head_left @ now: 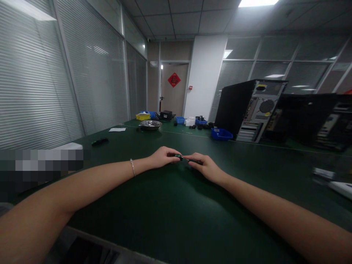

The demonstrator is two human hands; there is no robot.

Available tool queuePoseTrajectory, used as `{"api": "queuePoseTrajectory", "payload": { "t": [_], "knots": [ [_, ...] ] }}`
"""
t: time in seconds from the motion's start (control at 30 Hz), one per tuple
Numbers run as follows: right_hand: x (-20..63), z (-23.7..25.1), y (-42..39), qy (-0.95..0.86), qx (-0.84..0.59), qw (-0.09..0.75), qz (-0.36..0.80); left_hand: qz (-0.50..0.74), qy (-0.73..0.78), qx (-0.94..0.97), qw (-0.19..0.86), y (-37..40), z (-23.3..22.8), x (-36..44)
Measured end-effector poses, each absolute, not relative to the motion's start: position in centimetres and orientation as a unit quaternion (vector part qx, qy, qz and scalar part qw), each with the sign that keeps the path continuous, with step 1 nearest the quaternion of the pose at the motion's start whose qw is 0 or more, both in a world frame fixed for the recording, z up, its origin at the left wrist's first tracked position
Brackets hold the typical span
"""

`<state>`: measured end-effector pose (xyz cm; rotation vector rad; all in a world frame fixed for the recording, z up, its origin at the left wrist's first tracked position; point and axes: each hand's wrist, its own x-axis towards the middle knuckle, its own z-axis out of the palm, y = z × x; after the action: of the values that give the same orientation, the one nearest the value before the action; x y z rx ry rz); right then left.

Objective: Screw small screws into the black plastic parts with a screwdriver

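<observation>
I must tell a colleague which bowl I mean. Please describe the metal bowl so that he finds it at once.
Look along the green table toward the far door. The metal bowl stands left of the centre, just before the yellow bin. It is the only round, shiny thing there; the bins nearby are plastic boxes.

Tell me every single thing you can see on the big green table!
small dark part with a green end: one, pinched by both hands
thin dark tool: one, in right hand
round silver metal bowl: one, far left
yellow plastic bin: one, far end
blue plastic bins: several, far end
black computer towers: two or more, right
white paper sheet: one, left
green table mat: one
left hand: one, silver bracelet
right hand: one
</observation>
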<state>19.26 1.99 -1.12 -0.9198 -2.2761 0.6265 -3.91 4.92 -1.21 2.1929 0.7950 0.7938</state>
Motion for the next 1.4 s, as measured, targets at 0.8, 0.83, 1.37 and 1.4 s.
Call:
{"api": "queuePoseTrajectory", "payload": {
  "t": [0.8,0.83,1.37,1.4],
  "knots": [
    [19.4,-1.0,1.8,-0.854,-0.35,0.298,0.242,0.306,0.273,0.811,0.418,5.5,-1.7,-4.0],
    [19.3,-1.0,1.7,-0.85,-0.356,0.301,0.247,0.317,0.268,0.8,0.433,5.6,-1.8,-4.0],
    [19.3,0.0,0.4,-0.885,-0.31,0.255,0.234,0.343,0.256,0.734,0.528,5.0,-1.2,-3.4],
    [19.3,0.0,0.3,-0.886,-0.307,0.254,0.238,0.341,0.258,0.734,0.528,5.0,-1.2,-3.4]
  ]
}}
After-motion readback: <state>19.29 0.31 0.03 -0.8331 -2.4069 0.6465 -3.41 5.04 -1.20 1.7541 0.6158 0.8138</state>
